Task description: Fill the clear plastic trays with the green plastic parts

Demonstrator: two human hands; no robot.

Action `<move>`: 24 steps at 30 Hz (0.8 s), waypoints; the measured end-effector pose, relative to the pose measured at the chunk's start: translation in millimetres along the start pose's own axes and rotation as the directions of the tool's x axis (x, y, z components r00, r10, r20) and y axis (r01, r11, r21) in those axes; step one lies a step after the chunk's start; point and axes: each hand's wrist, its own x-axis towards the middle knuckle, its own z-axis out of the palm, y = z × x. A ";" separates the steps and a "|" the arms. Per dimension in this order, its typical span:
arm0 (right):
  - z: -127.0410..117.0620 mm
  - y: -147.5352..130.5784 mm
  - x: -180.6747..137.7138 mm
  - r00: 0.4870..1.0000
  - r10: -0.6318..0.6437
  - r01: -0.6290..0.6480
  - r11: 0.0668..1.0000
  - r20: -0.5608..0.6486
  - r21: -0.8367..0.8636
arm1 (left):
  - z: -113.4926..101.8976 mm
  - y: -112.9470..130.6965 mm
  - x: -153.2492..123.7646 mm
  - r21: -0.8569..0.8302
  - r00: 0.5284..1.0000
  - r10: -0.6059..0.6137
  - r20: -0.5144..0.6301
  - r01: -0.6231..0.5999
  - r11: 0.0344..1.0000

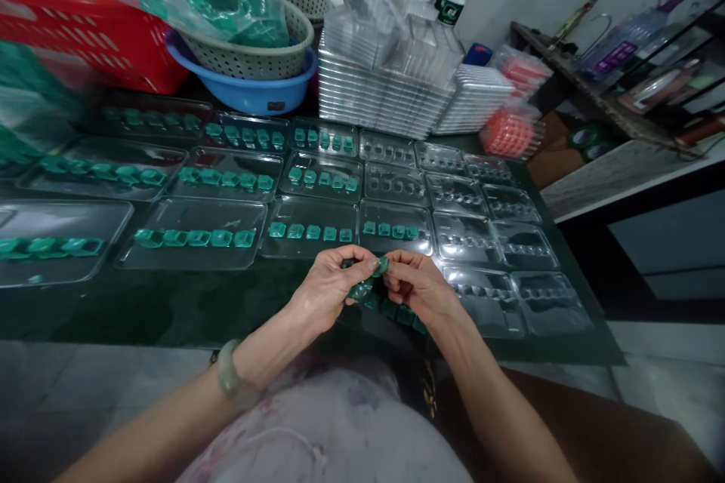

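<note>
My left hand [322, 290] is closed around several translucent green plastic pieces [360, 291]. Its thumb and forefinger pinch a single green plastic piece [381, 266], which the fingertips of my right hand [422, 287] grip from the other side. Just behind the hands lies a clear plastic tray [396, 245] with several green pieces in its row of hollows. More green pieces [405, 315] are on the dark table below my right hand, partly covered by it. Exactly what shape the pinched piece has is hard to make out.
Rows of clear trays cover the dark table [198, 309]; left ones hold green pieces, while right ones [549, 302] show bare hollows. Behind stand a blue basin [243, 94], a red basket [130, 45] and stacked clear trays [374, 90]. A shelf [589, 83] juts in at right.
</note>
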 end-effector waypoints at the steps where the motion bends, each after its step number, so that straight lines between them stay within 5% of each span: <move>1: -1.4 0.9 0.3 1.000 0.000 0.000 0.999 -0.003 -0.036 | -0.7 0.8 0.0 -0.008 1.000 -0.007 0.001 0.007 1.000; 8: -12.7 5.7 0.3 0.981 -0.191 0.161 0.911 -0.041 -0.379 | -6.1 9.3 2.5 -0.158 0.981 -0.134 0.142 0.156 0.975; 12: -10.4 -3.2 -12.3 0.930 -0.364 0.309 0.837 -0.039 -0.453 | -3.4 12.3 5.1 -0.137 0.986 -0.152 0.072 0.160 0.977; 19: -12.7 -5.3 -28.2 0.785 -0.603 0.490 0.463 0.142 -0.739 | 4.5 6.5 10.0 -0.119 0.973 -0.210 0.098 0.221 0.968; 24: -15.0 -0.8 -33.8 0.753 -0.611 0.529 0.340 0.245 -0.778 | 7.8 2.6 11.1 -0.163 0.974 -0.201 0.109 0.217 0.962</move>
